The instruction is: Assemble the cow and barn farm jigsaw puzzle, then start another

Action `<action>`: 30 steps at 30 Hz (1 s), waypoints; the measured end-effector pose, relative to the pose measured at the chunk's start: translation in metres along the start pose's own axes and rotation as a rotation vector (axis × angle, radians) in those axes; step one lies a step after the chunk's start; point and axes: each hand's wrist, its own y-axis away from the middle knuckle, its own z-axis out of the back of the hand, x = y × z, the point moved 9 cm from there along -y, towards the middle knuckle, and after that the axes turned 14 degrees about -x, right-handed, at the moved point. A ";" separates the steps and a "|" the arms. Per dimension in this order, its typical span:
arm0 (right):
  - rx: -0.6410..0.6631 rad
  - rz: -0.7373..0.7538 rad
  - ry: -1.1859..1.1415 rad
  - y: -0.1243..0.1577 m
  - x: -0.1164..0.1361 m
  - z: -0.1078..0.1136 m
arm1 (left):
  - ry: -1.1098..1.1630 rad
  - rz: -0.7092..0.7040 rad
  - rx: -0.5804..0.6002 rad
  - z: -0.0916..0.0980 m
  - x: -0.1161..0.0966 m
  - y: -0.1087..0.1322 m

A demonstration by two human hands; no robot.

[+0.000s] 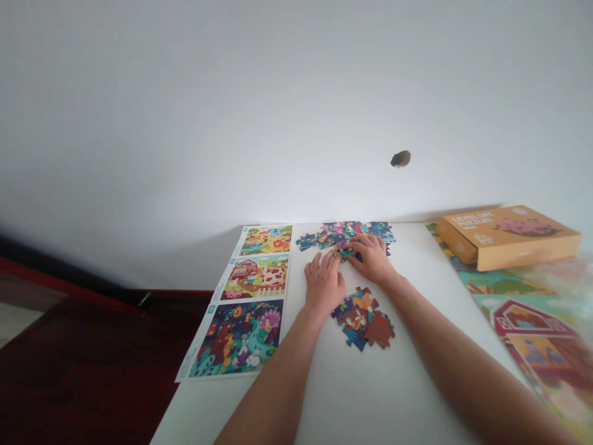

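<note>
On the white table my left hand (324, 285) lies palm down with its fingers spread, the fingertips at the near edge of a puzzle piece (343, 250). From the other side my right hand (372, 258) has its thumb and forefinger on that same piece. Just beyond both hands is a heap of colourful puzzle pieces (336, 232), some overlapping, partly hidden by my right hand. Nearer, between my forearms, lies a joined cluster of puzzle pieces (354, 312) with brown, orange and blue parts. A brown piece (380, 329) is at its right side.
A picture sheet (286, 278) with three printed scenes lies along the table's left edge. To the right, an orange puzzle box (523, 232) rests on a large farm picture (537, 327), blurred in part. The white wall (296, 123) rises behind the table and has a dark hole (401, 159).
</note>
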 end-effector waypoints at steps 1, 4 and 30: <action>-0.010 -0.008 -0.007 0.000 -0.001 0.001 | -0.001 0.000 0.000 0.000 0.000 0.000; -0.029 -0.014 -0.042 -0.001 -0.002 0.004 | 0.002 -0.001 -0.001 0.000 0.000 0.000; -0.067 -0.298 0.123 0.001 -0.032 0.014 | 0.038 -0.084 0.101 -0.004 -0.010 0.004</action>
